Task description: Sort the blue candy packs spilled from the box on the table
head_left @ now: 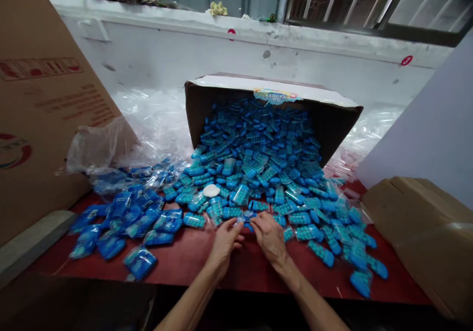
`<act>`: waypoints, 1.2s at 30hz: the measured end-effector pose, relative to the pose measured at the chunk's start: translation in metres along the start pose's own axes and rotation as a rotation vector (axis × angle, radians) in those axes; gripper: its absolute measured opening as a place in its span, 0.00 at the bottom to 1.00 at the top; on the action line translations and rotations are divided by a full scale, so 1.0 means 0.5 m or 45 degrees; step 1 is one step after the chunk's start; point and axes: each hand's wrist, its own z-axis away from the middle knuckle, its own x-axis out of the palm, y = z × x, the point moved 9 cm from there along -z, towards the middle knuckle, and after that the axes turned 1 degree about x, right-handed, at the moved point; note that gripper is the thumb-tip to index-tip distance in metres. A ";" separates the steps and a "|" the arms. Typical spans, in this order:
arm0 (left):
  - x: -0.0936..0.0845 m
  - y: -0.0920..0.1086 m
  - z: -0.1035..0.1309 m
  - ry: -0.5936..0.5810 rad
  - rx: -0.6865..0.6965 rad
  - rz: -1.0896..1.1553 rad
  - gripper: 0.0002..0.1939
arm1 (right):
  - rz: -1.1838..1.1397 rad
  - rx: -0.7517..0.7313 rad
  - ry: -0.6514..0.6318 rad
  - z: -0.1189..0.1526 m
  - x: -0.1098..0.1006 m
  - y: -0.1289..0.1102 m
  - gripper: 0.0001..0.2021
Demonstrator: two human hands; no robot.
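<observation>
My left hand (224,245) and my right hand (270,240) are close together over the front of the red table. Between their pinched fingertips is a small blue packet (247,216), partly covered by the fingers. Just beyond them spreads a heap of blue-capped clear containers filled with teal pellets (240,194). A round white piece (211,190) rests on the heap, left of the hands. Farther left lies a pile of blue printed packets (125,217), with one packet (140,262) lying apart near the table edge.
An open carton (347,116) lies on its side, spilling containers onto the red table (185,257). Clear plastic bags (155,119) are bunched behind, at left. A large cardboard box (40,99) stands at left, a smaller one (417,242) at right. A white wall (148,60) closes the back.
</observation>
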 end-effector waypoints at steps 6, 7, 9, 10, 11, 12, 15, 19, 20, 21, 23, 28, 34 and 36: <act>0.036 -0.003 -0.017 -0.131 0.037 0.013 0.18 | -0.804 0.346 -0.031 -0.006 0.018 0.052 0.15; 0.032 -0.002 -0.019 -0.131 0.037 -0.032 0.17 | -0.971 0.439 -0.088 -0.007 0.037 0.065 0.16; 0.020 0.001 -0.025 -0.094 0.055 -0.180 0.16 | -1.169 0.537 -0.188 -0.008 0.068 0.078 0.12; 0.013 0.004 -0.028 -0.064 0.069 -0.248 0.16 | -1.201 0.551 -0.210 -0.010 0.077 0.080 0.11; 0.008 0.006 -0.032 -0.038 0.082 -0.290 0.16 | -1.204 0.560 -0.211 -0.012 0.082 0.081 0.10; 0.007 0.008 -0.036 -0.027 0.092 -0.291 0.15 | -1.196 0.572 -0.203 -0.013 0.085 0.082 0.11; 0.028 0.010 -0.048 -0.108 0.086 -0.128 0.15 | -1.187 0.614 -0.178 -0.016 0.095 0.078 0.12; 0.046 0.022 -0.064 -0.118 0.090 -0.068 0.16 | -1.115 0.636 -0.125 -0.023 0.103 0.078 0.14; 0.043 0.029 -0.066 -0.077 0.115 -0.091 0.16 | -1.085 0.634 -0.107 -0.026 0.103 0.080 0.14; 0.041 0.037 -0.067 -0.048 0.137 -0.110 0.16 | -1.051 0.625 -0.085 -0.030 0.101 0.083 0.14; 0.042 0.045 -0.066 -0.053 0.141 -0.100 0.16 | -0.977 0.597 -0.034 -0.037 0.091 0.090 0.15; 0.056 0.046 -0.054 -0.212 0.067 0.066 0.15 | -0.877 0.508 -0.047 -0.047 0.052 0.092 0.18; 0.047 0.028 -0.058 -0.187 -0.021 0.098 0.15 | -0.981 0.429 -0.259 -0.040 0.055 0.077 0.12; 0.045 0.025 -0.059 -0.176 -0.028 0.095 0.15 | -1.027 0.451 -0.304 -0.035 0.072 0.078 0.13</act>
